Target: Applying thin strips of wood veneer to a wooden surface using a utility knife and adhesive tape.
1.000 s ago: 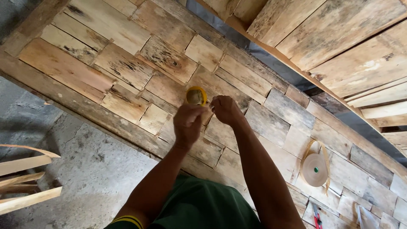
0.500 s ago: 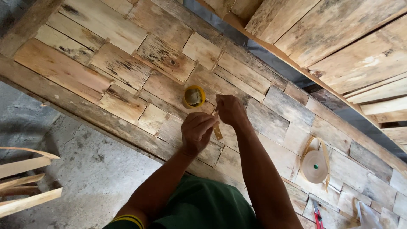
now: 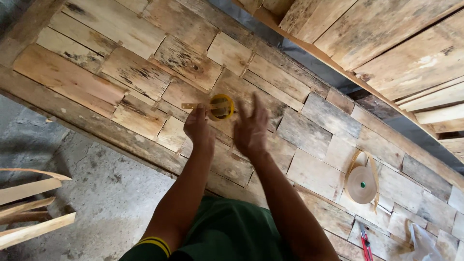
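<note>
Nearest the bottom of the frame my two forearms rise side by side toward the middle, over my green shirt, and both end at the bench [image 3: 72, 92] of patched wooden offcuts. My left hand [image 3: 199, 126] sits just left of centre, its fingers [image 3: 199, 112] pressed together and pinching what looks like the tail of a thin tan strip [image 3: 189, 105] that runs out to the left across the boards. My right hand [image 3: 251, 128] is beside it, blurred, fingers [image 3: 255, 104] spread and flat, holding nothing. The yellow tape roll [image 3: 221, 107] lies on the wood just above and between the two hands, touching or nearly touching my left fingertips and apart from the right ones. To do this well, I judge I should keep the strip taut and low to the boards, steady the roll with my free right hand so it does not skid, and pull in a straight line along the joint. Farther off, toward the lower right, a larger brown paper tape roll [image 3: 361, 184] rests on the bench, with red-handled pliers [image 3: 365, 241] near the bottom edge. Beyond, stacked planks [image 3: 386, 43] fill the upper right.
</note>
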